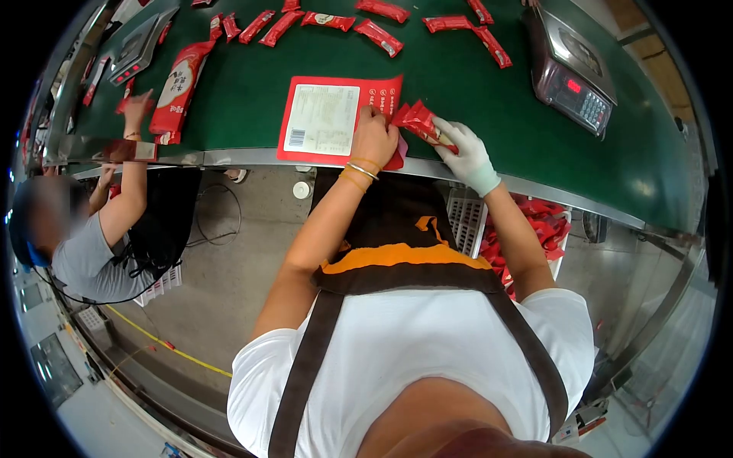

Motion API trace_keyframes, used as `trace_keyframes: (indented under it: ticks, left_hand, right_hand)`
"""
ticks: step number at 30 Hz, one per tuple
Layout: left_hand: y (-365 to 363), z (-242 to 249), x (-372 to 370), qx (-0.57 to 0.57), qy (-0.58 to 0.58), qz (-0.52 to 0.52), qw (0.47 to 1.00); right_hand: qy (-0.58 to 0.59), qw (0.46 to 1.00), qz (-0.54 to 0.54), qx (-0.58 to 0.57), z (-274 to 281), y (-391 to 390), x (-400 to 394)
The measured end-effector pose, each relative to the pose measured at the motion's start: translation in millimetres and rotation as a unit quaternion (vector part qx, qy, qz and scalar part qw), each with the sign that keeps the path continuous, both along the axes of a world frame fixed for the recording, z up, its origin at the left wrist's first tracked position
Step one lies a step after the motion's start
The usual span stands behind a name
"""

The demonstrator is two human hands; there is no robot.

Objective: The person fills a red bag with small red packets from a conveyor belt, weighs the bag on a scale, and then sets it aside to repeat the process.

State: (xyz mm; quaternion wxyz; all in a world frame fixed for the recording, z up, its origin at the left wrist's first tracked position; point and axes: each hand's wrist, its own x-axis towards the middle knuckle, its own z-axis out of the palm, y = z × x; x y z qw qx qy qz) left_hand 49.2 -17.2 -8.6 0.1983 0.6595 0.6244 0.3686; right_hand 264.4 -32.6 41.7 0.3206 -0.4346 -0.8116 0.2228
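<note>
A flat red packaging bag (321,114) with a pale printed label and barcode lies at the green table's near edge. My left hand (374,143), bare and with bands at the wrist, is closed on the bag's right end, where part of the red film is lifted. In its white glove, my right hand (467,156) grips a few small red snack packets (420,122) together, just right of the bag. The packets' near ends are hidden under the gloved fingers.
Several loose red packets (378,37) lie across the far side of the green table (252,99). A digital scale (573,72) stands at right, another (141,49) at left beside a filled red bag (179,88). A co-worker (103,244) reaches in from the left. Below is a crate of red wrappers (534,229).
</note>
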Motion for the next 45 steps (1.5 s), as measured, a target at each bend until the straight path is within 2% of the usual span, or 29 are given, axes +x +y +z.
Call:
trace_keyframes:
  ticks: [2,5,8,10,12,14,16,17,18,20,22,25,26,28,30,32,34,35,36,38,39,41,42,44,45]
  left_hand:
    - [-1,-3,1,-0.005,-0.023,0.007,1.0]
    - [-2,-10,11,0.075,0.002,-0.023,0.997]
    - [6,-34,7,0.067,-0.03,-0.015,0.997]
    - [11,-35,4,0.069,-0.066,-0.018,0.995]
    - [4,-31,2,0.063,-0.099,-0.023,0.993]
    - [3,-18,5,0.055,-0.123,-0.05,0.99]
    - [1,-10,14,0.111,-0.092,-0.069,0.987]
    - [-3,-2,21,0.136,-0.045,-0.071,0.987]
    - [-8,18,30,0.161,0.003,-0.072,0.984]
    - [-16,41,51,0.231,0.013,-0.127,0.965]
    - [-12,53,54,0.249,0.041,-0.121,0.96]
    - [17,58,27,0.116,0.044,-0.069,0.99]
    - [33,57,5,0.023,0.019,-0.118,0.993]
    - [64,64,-30,-0.089,-0.054,-0.181,0.978]
    - [91,18,-58,0.034,0.151,-0.178,0.972]
    - [110,4,-76,0.028,0.177,-0.188,0.966]
    - [126,1,-92,-0.081,0.25,-0.287,0.921]
    - [131,-11,-100,-0.037,0.197,-0.292,0.935]
    - [135,-17,-111,-0.037,0.195,-0.296,0.934]
    - [135,-27,-130,0.03,0.167,-0.223,0.96]
    - [129,-20,-135,0.026,0.164,-0.226,0.96]
    - [105,12,-141,-0.057,0.273,-0.096,0.955]
    - [89,15,-142,-0.058,0.274,-0.097,0.955]
    - [53,21,-141,0.088,0.248,0.06,0.963]
    - [43,25,-135,0.087,0.249,0.058,0.963]
  right_hand:
    - [0.016,1.0,0.006,0.023,10,-2,-1]
    - [0.02,0.999,0.017,0.018,10,-5,-5]
    - [-0.01,1.0,0.01,-0.009,-15,-3,5]
    - [-0.026,1.0,-0.003,-0.018,-23,1,14]
    - [-0.078,0.996,0.037,-0.009,-28,-4,17]
    - [-0.081,0.995,0.053,-0.007,-26,-1,9]
    - [-0.096,0.99,0.101,0.028,-22,11,-5]
    - [-0.108,0.987,0.12,0.01,-26,21,-12]
    - [-0.177,0.977,0.119,-0.026,-36,30,-15]
    - [-0.156,0.975,0.143,-0.065,-53,41,-33]
    - [-0.099,0.973,0.171,-0.117,-70,54,-52]
    - [-0.009,0.955,0.207,-0.211,-92,75,-84]
    - [0.004,0.95,0.212,-0.228,-96,80,-93]
    - [0.016,0.945,0.215,-0.246,-101,84,-103]
    - [0.015,0.943,0.215,-0.252,-102,83,-102]
    - [0.002,0.946,0.208,-0.248,-100,78,-93]
    - [-0.006,0.949,0.198,-0.245,-96,72,-88]
    - [-0.007,0.95,0.194,-0.244,-95,70,-86]
    - [-0.005,0.951,0.19,-0.244,-94,69,-86]
    - [0.012,0.949,0.191,-0.25,-97,75,-96]
    - [0.025,0.946,0.194,-0.258,-100,79,-103]
    - [0.047,0.939,0.197,-0.279,-107,90,-114]
    - [0.055,0.935,0.201,-0.288,-110,94,-119]
    - [0.06,0.928,0.206,-0.304,-113,99,-122]
    - [0.064,0.926,0.207,-0.309,-114,100,-122]
